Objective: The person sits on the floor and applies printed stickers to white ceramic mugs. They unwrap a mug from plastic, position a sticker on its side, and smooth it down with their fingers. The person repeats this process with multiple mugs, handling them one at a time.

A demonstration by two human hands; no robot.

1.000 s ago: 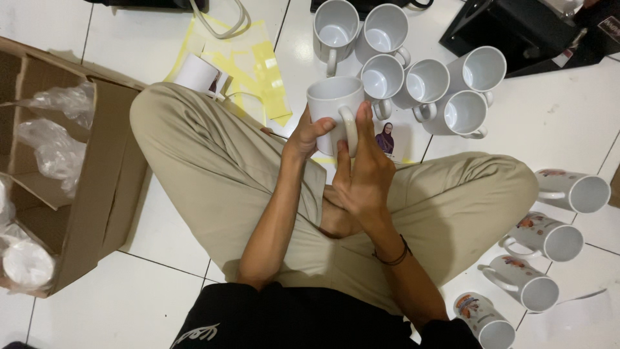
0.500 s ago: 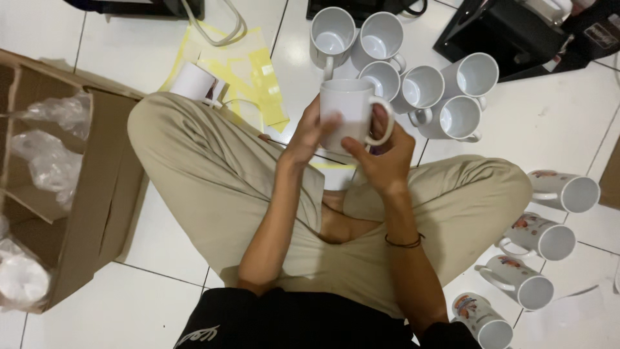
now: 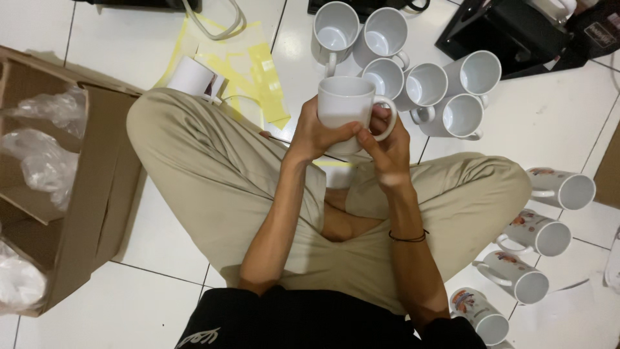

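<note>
White floor tiles (image 3: 161, 239) carry everything, and the person sits cross-legged on them in tan trousers. Both hands meet in front of the knees around a plain white mug (image 3: 347, 106), held upright above the crossed legs with its open mouth facing up. The left hand (image 3: 316, 132) wraps the mug's side from the left, thumb laid across the front of the wall. The right hand (image 3: 386, 145) closes on the handle side, fingers curled by the handle loop, with a thin dark band on that wrist.

Just beyond the held mug, a cluster of blank white mugs (image 3: 413, 64) lies on the floor, mouths turned toward the camera, touching or nearly touching one another. Yellow sheets (image 3: 248, 71) lie flat on the tiles to the left of that cluster, with another white mug (image 3: 194, 79) beside the person's left knee. A black machine (image 3: 516, 32) sits at the upper right. Four printed mugs (image 3: 536, 236) lie on their sides in a line past the right knee. Well to the left stands an open cardboard box (image 3: 97, 194) holding crumpled clear plastic bags (image 3: 45, 161).
</note>
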